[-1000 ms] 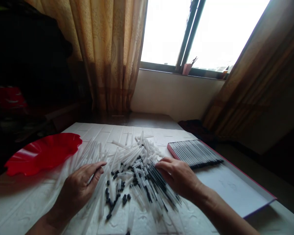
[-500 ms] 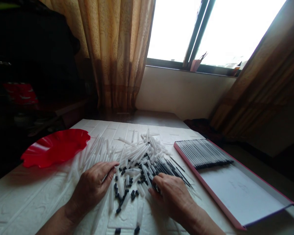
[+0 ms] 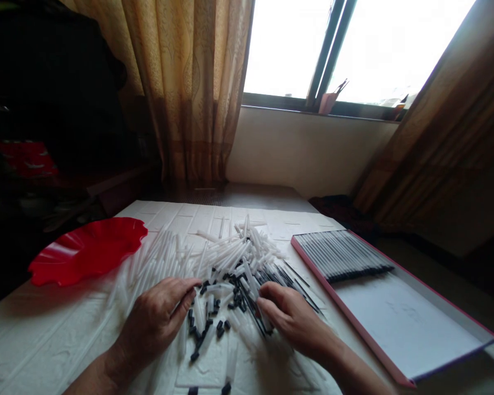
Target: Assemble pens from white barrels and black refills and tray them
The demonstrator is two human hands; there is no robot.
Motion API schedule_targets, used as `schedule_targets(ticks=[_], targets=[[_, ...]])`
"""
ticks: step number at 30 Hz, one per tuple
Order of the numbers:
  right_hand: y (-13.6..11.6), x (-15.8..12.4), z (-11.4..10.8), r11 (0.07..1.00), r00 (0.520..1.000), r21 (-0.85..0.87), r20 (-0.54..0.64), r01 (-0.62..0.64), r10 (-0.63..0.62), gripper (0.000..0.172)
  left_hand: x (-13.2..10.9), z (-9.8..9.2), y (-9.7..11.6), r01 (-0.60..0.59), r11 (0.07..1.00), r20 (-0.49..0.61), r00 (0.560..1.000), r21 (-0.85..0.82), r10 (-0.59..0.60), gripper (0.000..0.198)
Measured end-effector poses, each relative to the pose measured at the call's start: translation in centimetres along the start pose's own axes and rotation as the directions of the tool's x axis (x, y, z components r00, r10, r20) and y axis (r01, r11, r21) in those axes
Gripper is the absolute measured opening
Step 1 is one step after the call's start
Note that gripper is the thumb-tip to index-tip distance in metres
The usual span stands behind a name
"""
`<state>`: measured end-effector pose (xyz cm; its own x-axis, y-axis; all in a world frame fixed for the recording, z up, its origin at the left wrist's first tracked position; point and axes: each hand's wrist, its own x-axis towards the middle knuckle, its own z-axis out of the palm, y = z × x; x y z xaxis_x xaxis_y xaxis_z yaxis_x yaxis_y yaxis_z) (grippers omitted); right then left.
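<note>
My left hand (image 3: 158, 315) is at the near left of a loose pile, its thumb and forefinger pinched close together beside the small black caps (image 3: 220, 328). Whatever lies between those fingertips is too small to make out. My right hand (image 3: 290, 312) is curled over the right side of the pile. Its fingertips meet a translucent tube (image 3: 264, 317) and thin black rods (image 3: 251, 304), and they hide what they grip. Many translucent tubes (image 3: 226, 260) are heaped beyond both hands. More black rods (image 3: 284, 277) lie bunched behind my right hand.
On the right, a pink-edged shallow box (image 3: 415, 323) holds a row of assembled pen-like sticks (image 3: 341, 255) at its far end. A red scalloped dish (image 3: 88, 249) stands at left on the white brick-patterned table cover (image 3: 37, 334). Curtains and a window are behind.
My right hand has shifted slightly up and right, its fingers turning from downward to leftward. Black rods and a tube now show beside its fingertips. The left hand stays nearly in place.
</note>
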<state>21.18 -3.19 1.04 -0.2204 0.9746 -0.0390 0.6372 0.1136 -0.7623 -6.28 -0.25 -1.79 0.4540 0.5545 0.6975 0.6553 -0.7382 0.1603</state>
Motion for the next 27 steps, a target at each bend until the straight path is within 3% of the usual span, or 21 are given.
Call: schedule_targets(ticks=[3,11,15,19,22,24,27], targets=[[-0.3,-0.1,-0.3,0.952,0.986,0.291,0.16,-0.096,0.05,0.017,-0.2,0.2,1.1,-0.02,1.0,-0.01,1.0,-0.015,0.02,0.024],[-0.4,-0.7,2.5,0.861,0.955,0.509,0.265,-0.024,-0.13,0.026,-0.1,0.9,4.5,-0.264,0.964,0.108,0.959,0.017,0.261,0.027],[-0.1,-0.2,2.1,0.843,0.962,0.534,0.257,-0.064,-0.089,0.039,0.1,1.1,4.3,-0.24,0.969,0.131,0.964,0.066,0.23,0.031],[1.0,0.4,0.6,0.969,0.996,0.241,0.062,0.047,-0.064,0.045,0.2,0.5,3.6,-0.172,0.982,0.062,0.984,0.081,0.167,0.029],[1.4,0.2,0.2,0.994,0.994,-0.021,-0.024,0.106,-0.107,0.023,0.3,0.2,3.4,-0.14,0.988,0.048,0.989,0.07,0.137,0.027],[1.1,-0.2,0.4,0.954,0.993,-0.278,-0.018,0.111,-0.12,0.013,0.3,0.2,3.3,-0.135,0.989,0.048,0.99,0.06,0.132,0.027],[0.4,-0.9,0.9,0.773,0.993,-0.627,0.01,0.097,-0.117,0.012,0.4,0.3,3.3,-0.129,0.991,0.036,0.991,0.045,0.127,0.027]])
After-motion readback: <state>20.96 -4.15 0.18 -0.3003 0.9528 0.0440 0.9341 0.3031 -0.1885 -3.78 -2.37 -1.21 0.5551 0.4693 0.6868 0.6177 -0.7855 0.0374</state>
